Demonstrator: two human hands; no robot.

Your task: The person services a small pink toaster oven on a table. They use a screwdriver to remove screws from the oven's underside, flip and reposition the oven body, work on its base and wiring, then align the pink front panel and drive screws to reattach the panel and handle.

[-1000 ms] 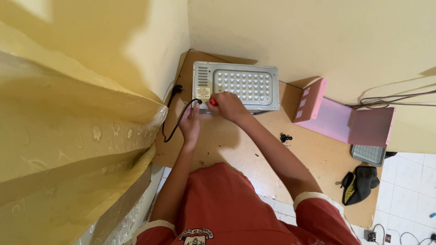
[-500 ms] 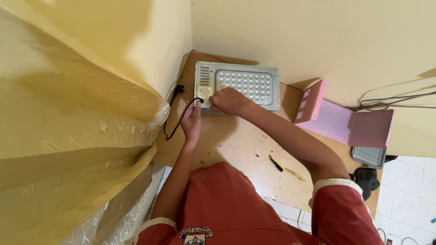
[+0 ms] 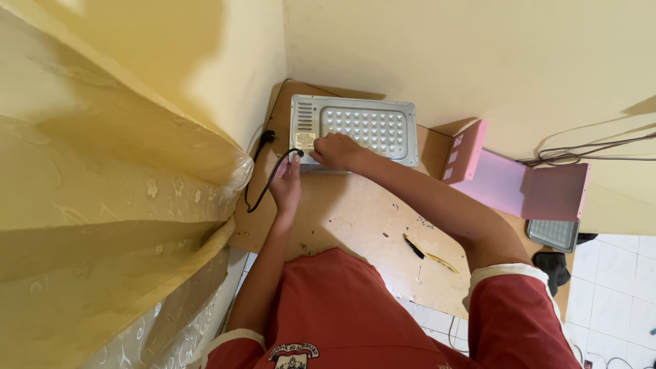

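A grey metal appliance [image 3: 369,123] lies with its dimpled back panel up at the far end of a wooden board [image 3: 355,225]. My left hand [image 3: 287,184] rests at its near left corner, fingers on the black power cord [image 3: 270,179]. My right hand [image 3: 336,152] sits curled on the panel's near edge beside a small label; what it holds is hidden under the fingers.
A yellow curtain [image 3: 102,205] hangs close on the left. A pink metal cover [image 3: 519,181] stands at the right, with a small grey grille [image 3: 552,234] behind it. A yellow-handled screwdriver [image 3: 430,256] lies on the board. Cables [image 3: 588,152] run along the wall.
My right forearm has swung right and lower, uncovering the screwdriver on the board. Both hands stay at the appliance's near edge, the right one shifted slightly right.
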